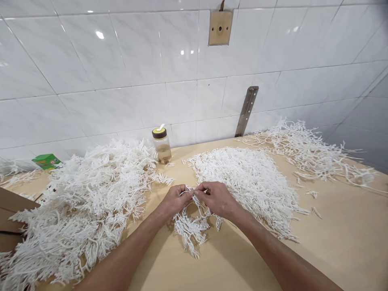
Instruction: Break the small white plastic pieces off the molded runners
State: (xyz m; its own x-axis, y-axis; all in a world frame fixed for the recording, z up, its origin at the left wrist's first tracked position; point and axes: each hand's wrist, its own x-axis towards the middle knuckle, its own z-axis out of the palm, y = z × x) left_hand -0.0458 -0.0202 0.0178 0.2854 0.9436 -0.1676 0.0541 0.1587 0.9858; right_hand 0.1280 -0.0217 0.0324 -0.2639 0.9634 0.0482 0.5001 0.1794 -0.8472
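A white branching piece (190, 230) hangs from my fingers over the tabletop, its many thin tips spread below my hands. My left hand (177, 199) pinches its upper end between thumb and forefinger. Close beside it, my right hand (216, 199) pinches the same stem, fingertips nearly touching those of the left. To the left lies a large heap of white branched pieces (100, 190). A flatter, denser pile of short white pieces (248, 182) lies just beyond and right of my right hand.
A jar (162, 148) with a dark and yellow lid stands near the wall. Loose long white strands (303, 149) lie at the back right. A green box (47, 161) and a brown carton (15, 208) are at the left. A metal bracket (247, 111) leans against the tiled wall.
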